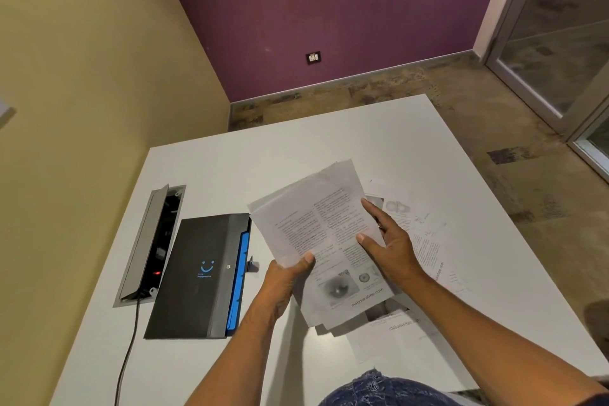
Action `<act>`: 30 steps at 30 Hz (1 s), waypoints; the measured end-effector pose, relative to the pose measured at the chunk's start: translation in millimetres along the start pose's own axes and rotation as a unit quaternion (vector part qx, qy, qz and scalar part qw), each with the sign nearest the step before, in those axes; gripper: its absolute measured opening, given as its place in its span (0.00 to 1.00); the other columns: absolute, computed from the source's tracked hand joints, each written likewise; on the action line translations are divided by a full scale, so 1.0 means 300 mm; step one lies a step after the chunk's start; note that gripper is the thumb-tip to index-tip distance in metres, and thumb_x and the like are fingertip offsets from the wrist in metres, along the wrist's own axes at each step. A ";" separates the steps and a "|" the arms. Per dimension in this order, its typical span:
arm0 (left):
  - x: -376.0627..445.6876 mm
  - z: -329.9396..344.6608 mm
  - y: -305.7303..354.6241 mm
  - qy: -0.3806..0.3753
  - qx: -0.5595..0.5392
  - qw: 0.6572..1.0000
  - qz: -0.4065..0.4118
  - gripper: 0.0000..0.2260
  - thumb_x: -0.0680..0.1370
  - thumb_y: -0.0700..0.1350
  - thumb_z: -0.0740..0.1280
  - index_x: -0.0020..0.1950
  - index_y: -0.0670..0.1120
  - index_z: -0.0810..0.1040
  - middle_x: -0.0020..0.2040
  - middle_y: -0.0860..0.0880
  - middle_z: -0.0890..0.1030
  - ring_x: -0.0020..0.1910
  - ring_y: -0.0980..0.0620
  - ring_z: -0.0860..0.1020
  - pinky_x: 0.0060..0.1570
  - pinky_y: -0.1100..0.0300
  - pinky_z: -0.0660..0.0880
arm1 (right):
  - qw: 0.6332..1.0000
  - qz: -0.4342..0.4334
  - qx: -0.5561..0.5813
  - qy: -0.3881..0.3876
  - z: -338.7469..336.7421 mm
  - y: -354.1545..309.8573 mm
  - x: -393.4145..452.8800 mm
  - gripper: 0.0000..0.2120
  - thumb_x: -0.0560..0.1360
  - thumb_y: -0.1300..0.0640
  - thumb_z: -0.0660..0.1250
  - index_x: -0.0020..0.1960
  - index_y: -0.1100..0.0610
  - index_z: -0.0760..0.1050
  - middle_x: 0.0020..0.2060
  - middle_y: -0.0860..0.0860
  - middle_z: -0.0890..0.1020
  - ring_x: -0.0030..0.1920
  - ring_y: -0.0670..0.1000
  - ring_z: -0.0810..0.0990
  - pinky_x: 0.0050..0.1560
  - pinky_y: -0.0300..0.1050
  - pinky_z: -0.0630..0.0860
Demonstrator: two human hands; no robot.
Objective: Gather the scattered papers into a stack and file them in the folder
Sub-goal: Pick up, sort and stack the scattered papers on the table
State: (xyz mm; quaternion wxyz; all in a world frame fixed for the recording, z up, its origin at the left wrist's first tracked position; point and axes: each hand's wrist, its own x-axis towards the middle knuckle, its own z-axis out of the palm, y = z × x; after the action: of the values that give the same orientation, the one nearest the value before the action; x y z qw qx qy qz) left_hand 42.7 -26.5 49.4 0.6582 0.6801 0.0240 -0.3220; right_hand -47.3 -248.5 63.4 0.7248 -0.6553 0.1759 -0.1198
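Note:
Both my hands hold a loose stack of printed papers point(324, 234) above the white table point(230, 168). My left hand point(285, 280) grips the stack's lower left edge, thumb on top. Over on the right edge, my right hand point(387, 241) holds the sheets with thumb and fingers on the top page. The sheets are fanned and uneven. More printed papers point(425, 241) lie flat on the table under and to the right of the stack. A black expanding folder point(197, 277) with blue dividers lies closed on the table to the left.
An open cable box point(151, 244) is set into the table left of the folder, its lid raised, and a black cable point(127, 349) runs from it to the near edge. Carpeted floor and a glass door lie beyond the table.

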 end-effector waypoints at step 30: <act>-0.005 0.008 0.005 -0.049 0.005 0.999 -0.008 0.23 0.71 0.45 0.79 0.65 0.43 0.81 0.60 0.42 0.85 0.59 0.40 0.84 0.64 0.37 0.77 | 0.939 0.263 0.180 0.127 -0.018 0.012 0.082 0.14 0.71 0.62 0.79 0.56 0.62 0.84 0.48 0.60 0.88 0.53 0.62 0.87 0.59 0.65 0.80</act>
State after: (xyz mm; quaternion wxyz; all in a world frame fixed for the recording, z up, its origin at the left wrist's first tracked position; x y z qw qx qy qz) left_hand 41.3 -28.5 51.5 0.6524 0.6667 -0.0051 -0.3604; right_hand -27.4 -262.9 57.0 0.8082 -0.4234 0.4078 -0.0369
